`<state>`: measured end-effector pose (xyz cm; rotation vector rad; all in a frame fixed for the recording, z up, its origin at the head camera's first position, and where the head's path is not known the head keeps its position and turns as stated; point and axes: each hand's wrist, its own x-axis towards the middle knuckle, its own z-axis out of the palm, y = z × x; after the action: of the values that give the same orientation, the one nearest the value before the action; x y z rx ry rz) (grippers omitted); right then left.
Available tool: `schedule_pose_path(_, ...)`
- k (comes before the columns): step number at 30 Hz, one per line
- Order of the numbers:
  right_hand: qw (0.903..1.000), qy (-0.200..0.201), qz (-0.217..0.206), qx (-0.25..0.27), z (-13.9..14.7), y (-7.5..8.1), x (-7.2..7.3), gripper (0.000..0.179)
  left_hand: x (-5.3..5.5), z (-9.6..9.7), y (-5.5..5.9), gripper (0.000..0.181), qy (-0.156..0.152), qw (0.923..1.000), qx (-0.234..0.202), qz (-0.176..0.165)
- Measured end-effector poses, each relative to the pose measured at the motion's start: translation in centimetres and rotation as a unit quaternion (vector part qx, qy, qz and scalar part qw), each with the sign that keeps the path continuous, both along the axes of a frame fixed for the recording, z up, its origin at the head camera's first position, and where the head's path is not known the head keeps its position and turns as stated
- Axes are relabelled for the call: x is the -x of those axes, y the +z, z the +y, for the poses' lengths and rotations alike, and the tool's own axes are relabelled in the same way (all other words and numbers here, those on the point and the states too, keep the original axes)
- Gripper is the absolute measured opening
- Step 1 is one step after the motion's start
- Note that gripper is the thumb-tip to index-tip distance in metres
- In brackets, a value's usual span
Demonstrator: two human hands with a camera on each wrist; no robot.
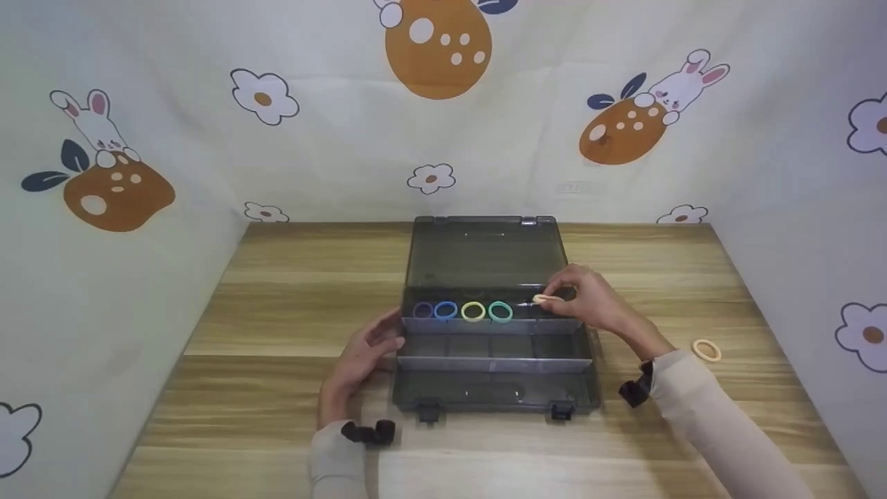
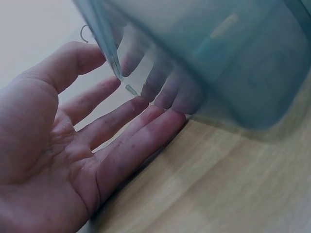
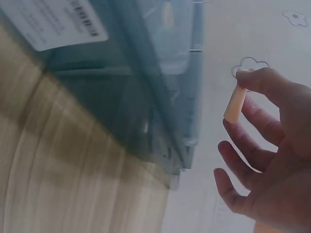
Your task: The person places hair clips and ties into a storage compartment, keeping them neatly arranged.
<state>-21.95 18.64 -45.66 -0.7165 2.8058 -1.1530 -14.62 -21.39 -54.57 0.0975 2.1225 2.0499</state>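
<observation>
- Left hand (image 1: 364, 353): fingers nearly straight, tips against box (image 1: 495, 364) left side, nothing gripped.
- Label (image 3: 63, 22) on box side: barcode, print too blurred to read, cut off by frame.
- Spare ring (image 1: 696, 349): on table (image 1: 748, 409), right of box.
- Right hand (image 1: 592, 298): pinching peach ring (image 3: 235, 104) at fingertips, over back row, partly finger-covered.

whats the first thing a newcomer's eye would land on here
Probably the purple, blue, yellow and green rings lined up in the back section of the open dark box. Next, the pale ring pinched in the right hand, just to their right. Then, perhaps, the big fruit print high on the wall behind.
</observation>
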Motion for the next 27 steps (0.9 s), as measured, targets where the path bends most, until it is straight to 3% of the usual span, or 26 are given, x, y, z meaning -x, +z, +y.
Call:
schedule_pose_path(16, 0.9961, 0.066, 0.021, -0.055, -0.8, -2.2, 2.8, 0.012, -0.1, 0.0, 0.1, 0.063, 0.009, 0.9999, 0.01, 0.002)
schedule_pose_path(20, 0.9932, 0.084, 0.032, -0.074, -0.9, -2.7, 3.1, 0.012, 0.0, 0.1, 0.2, 0.062, 0.007, 0.9999, 0.013, 0.005)
schedule_pose_path(27, 0.986, 0.105, 0.054, -0.118, -1.3, -3.5, 3.1, 0.015, -0.1, 0.2, 0.1, 0.062, 0.002, 0.9998, -0.02, -0.005)
